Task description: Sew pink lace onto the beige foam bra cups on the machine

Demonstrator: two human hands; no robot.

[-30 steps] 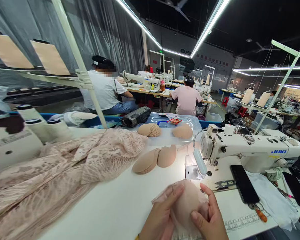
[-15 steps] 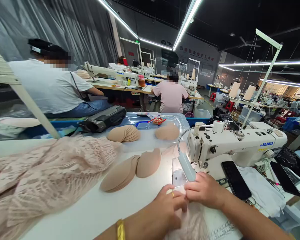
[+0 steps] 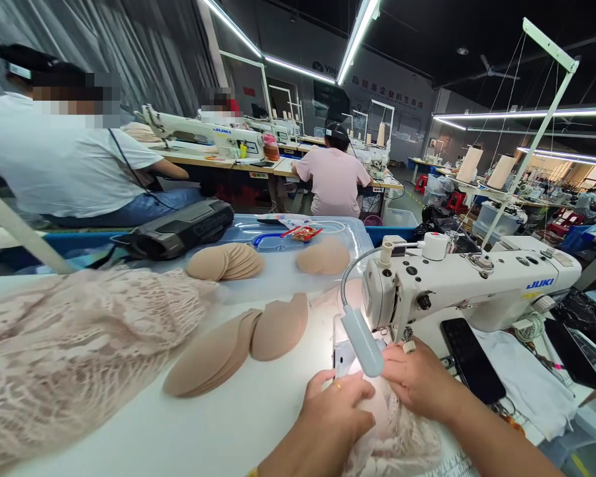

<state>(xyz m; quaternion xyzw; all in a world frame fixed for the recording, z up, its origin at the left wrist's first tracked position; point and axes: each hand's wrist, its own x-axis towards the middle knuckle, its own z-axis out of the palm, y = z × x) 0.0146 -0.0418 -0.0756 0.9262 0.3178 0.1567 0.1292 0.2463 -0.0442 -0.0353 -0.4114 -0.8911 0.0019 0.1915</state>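
Note:
My left hand (image 3: 335, 414) lies curled on a pale pink lace piece (image 3: 402, 440) on the white table, fingers pressed down on the fabric. My right hand (image 3: 417, 381) grips the same lace piece just in front of the needle of the white JUKI sewing machine (image 3: 477, 288). The machine's small lamp (image 3: 362, 331) hangs right above my fingers. Where the cloth meets the needle is hidden by my hands and the lamp.
A heap of pink lace (image 3: 74, 338) fills the table's left. Stacks of beige bra cups (image 3: 238, 341) lie in the middle, more on a clear plastic lid (image 3: 278, 265). A black phone (image 3: 469, 358) rests on the machine bed. Other people sew at tables behind.
My hands carried the lace piece forward from near my body up to the machine's needle area. My view swung left and closer to the machine.

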